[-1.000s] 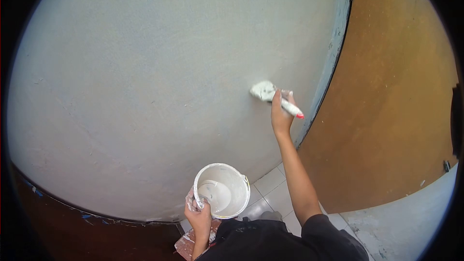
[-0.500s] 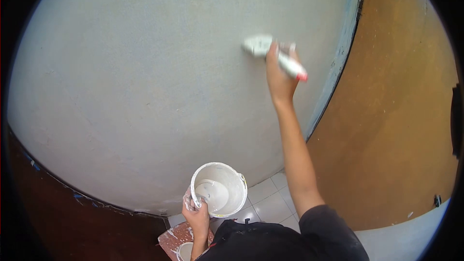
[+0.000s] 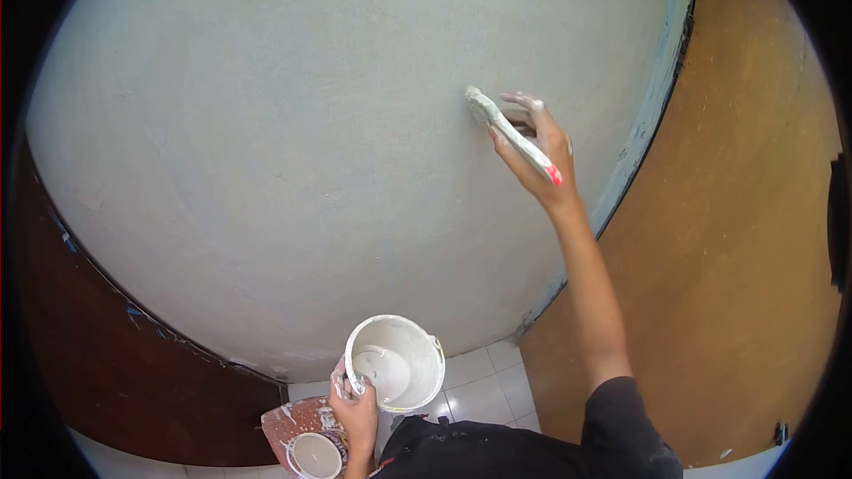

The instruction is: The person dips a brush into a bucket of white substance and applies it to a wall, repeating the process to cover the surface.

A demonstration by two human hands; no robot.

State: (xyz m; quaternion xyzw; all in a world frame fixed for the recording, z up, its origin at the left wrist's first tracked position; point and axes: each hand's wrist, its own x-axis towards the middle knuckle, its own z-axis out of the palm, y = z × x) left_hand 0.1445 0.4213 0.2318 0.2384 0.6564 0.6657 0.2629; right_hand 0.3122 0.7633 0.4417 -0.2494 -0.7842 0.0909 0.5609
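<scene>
Paintbrush [image 3: 517, 139]: tip sat against or just off the wall [image 3: 311, 124] | right hand [image 3: 552, 140] pinched its handle | left hand [image 3: 357, 412] clutched the bucket [image 3: 426, 364] by its rim | light, even strokes and a level bucket seemed best

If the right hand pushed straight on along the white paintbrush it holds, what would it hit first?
Most likely the pale grey painted wall: the white-coated, red-ended paintbrush in the right hand points at it, bristles leading. This view leaves unclear whether they already touch.
</scene>
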